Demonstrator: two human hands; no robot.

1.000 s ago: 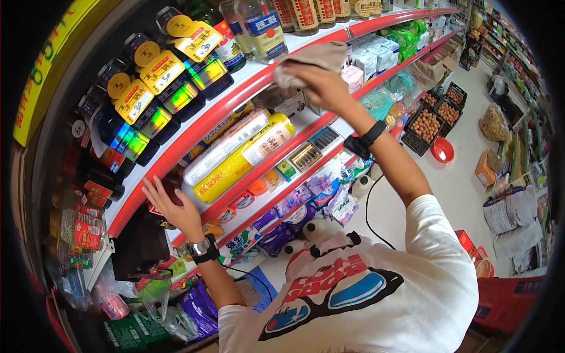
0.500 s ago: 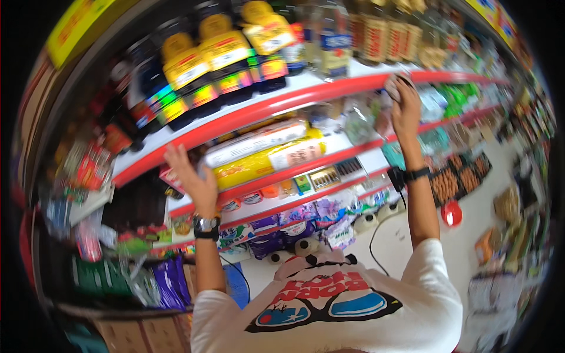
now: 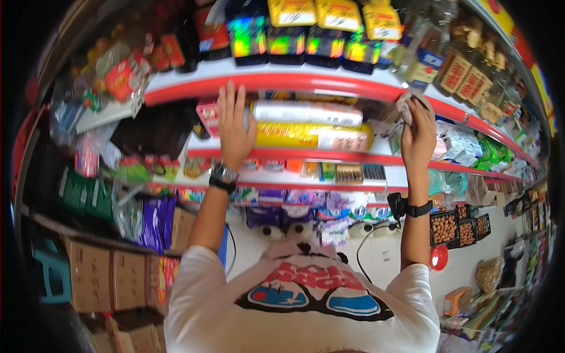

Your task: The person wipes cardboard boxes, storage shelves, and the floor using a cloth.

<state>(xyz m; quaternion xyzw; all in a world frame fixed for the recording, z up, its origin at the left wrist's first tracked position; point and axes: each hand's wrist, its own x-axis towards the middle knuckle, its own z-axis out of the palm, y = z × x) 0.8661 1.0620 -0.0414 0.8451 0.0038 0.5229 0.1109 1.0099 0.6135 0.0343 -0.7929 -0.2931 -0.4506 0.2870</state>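
My right hand point(image 3: 419, 138) grips a crumpled greyish cloth point(image 3: 404, 107), pressing it to the red front edge point(image 3: 294, 84) of a shelf. This spot lies below a clear bottle point(image 3: 424, 69) with a blue and cream label. My left hand point(image 3: 236, 129) is open, fingers stretched upward, their tips at the same red edge farther left. Just right of that palm, a white roll point(image 3: 309, 113) and a yellow roll point(image 3: 288, 135) lie on the shelf below. Dark bottles point(image 3: 285, 46) with yellow tags stand on the shelf above.
Amber-labelled bottles point(image 3: 465, 76) stand at the upper right. Lower shelves carry small boxes and packets. Black crates of eggs point(image 3: 444, 228) and a red bowl point(image 3: 438, 257) sit on the floor at right. Cardboard boxes point(image 3: 91, 273) and a teal stool point(image 3: 50, 267) are at lower left.
The view has turned, so the shelves look more level. My right hand has slid the cloth leftward along the red edge. My left hand stays open near the edge's left part.
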